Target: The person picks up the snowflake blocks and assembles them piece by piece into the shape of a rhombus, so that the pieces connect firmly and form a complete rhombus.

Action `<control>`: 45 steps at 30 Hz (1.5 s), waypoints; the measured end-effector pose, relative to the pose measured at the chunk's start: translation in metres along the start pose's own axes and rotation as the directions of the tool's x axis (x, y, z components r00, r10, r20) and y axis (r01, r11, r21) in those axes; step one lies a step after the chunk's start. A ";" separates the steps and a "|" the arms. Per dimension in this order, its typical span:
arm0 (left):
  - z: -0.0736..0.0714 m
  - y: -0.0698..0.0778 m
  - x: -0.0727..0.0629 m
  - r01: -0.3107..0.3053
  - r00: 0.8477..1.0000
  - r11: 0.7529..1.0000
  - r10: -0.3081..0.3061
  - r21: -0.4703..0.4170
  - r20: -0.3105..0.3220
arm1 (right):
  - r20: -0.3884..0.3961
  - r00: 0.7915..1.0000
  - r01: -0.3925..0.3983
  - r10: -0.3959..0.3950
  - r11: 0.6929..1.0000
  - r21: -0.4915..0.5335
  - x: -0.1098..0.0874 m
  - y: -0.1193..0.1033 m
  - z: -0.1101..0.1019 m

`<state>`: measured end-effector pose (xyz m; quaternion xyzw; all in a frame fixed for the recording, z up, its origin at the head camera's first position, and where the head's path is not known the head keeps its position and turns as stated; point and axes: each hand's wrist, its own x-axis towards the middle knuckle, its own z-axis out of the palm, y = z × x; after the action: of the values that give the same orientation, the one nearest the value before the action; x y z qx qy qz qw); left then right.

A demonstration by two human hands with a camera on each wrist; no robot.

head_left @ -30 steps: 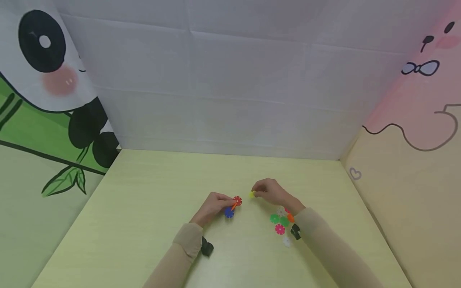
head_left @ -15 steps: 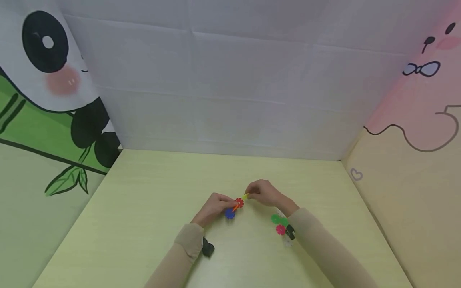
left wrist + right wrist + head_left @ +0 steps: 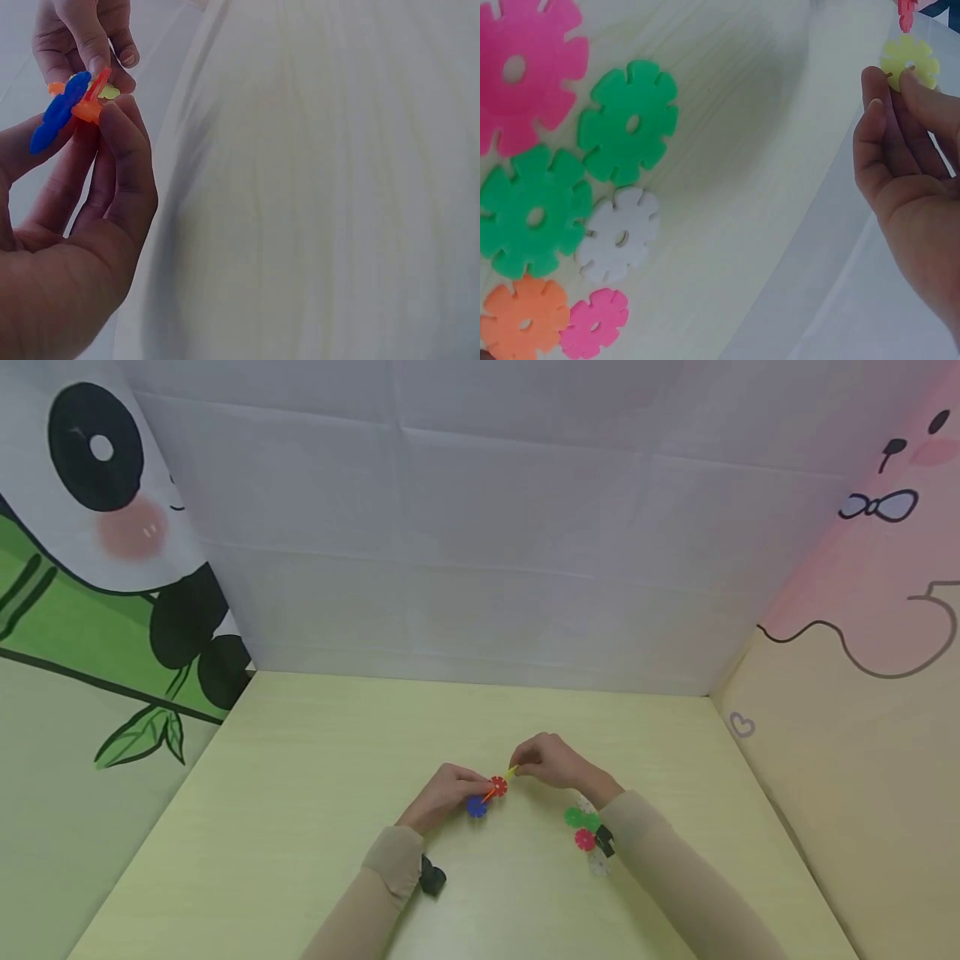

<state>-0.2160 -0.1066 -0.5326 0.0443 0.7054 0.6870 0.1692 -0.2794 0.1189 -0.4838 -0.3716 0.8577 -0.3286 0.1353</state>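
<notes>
My left hand [image 3: 442, 795] pinches a small chain of slotted plastic snowflake discs above the table. The chain joins a blue disc [image 3: 476, 808], an orange disc [image 3: 88, 112] and a red disc [image 3: 501, 792]. In the left wrist view the orange one sits at the fingertips, between blue and red. My right hand [image 3: 557, 762] pinches a yellow snowflake disc [image 3: 924, 55] between thumb and fingers. Its free edge meets the upper right of the red disc; whether their slots are engaged I cannot tell.
Loose snowflake discs lie below my right forearm: large pink [image 3: 551, 71], two green [image 3: 564, 196], white [image 3: 639, 214], orange [image 3: 546, 306] and small pink [image 3: 609, 306]. Wrist cameras [image 3: 432, 878] sit at both cuffs. Printed cloth walls [image 3: 480, 610] bound the table's back and sides.
My right hand has moved left, bringing the yellow disc from apart up to the red one. Over the last half second both hands hardly move; the red disc dips slightly.
</notes>
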 end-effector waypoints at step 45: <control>0.001 -0.003 0.005 0.043 0.995 0.999 -0.041 0.025 -0.093 | -0.032 0.999 0.020 -0.019 0.999 0.032 0.002 0.001 0.009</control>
<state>-0.2198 -0.1047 -0.5368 -0.0002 0.7226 0.6748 0.1500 -0.2769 0.1139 -0.4914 -0.3726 0.8505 -0.3497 0.1245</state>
